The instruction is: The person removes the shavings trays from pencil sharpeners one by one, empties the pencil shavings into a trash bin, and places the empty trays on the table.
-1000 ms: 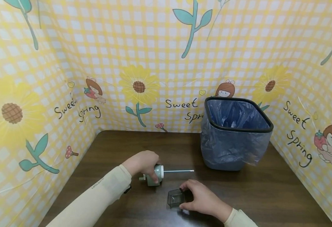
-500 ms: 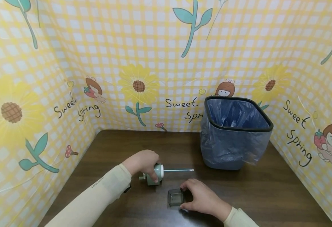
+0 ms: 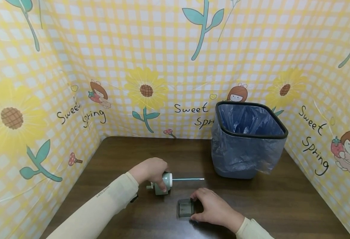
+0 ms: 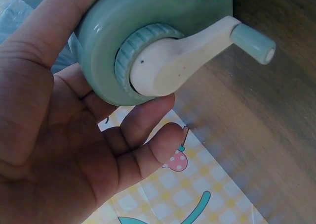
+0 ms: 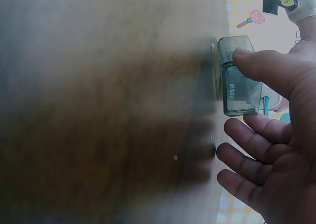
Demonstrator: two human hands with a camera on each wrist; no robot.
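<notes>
My left hand point(image 3: 153, 171) grips a green hand-crank pencil sharpener point(image 3: 162, 186) on the brown table. Its white crank arm point(image 4: 168, 66) with a green knob fills much of the left wrist view. From the sharpener's white front a thin light-blue pencil point(image 3: 188, 179) sticks out to the right. Nearer the front, my right hand point(image 3: 215, 209) pinches a clear smoky shavings drawer point(image 3: 185, 208) between thumb and fingers. In the right wrist view the drawer point(image 5: 240, 88) shows pale lettering on its side, and the other fingers are spread loosely below it.
A blue-grey trash bin point(image 3: 234, 159) with a black rim and clear liner stands at the back right of the table point(image 3: 127, 149). Yellow checked cloth point(image 3: 177, 73) with sunflowers walls in the back and both sides.
The shavings drawer has turned in my right hand, so its inside shows less than before. My left hand, the sharpener and the pencil keep their place.
</notes>
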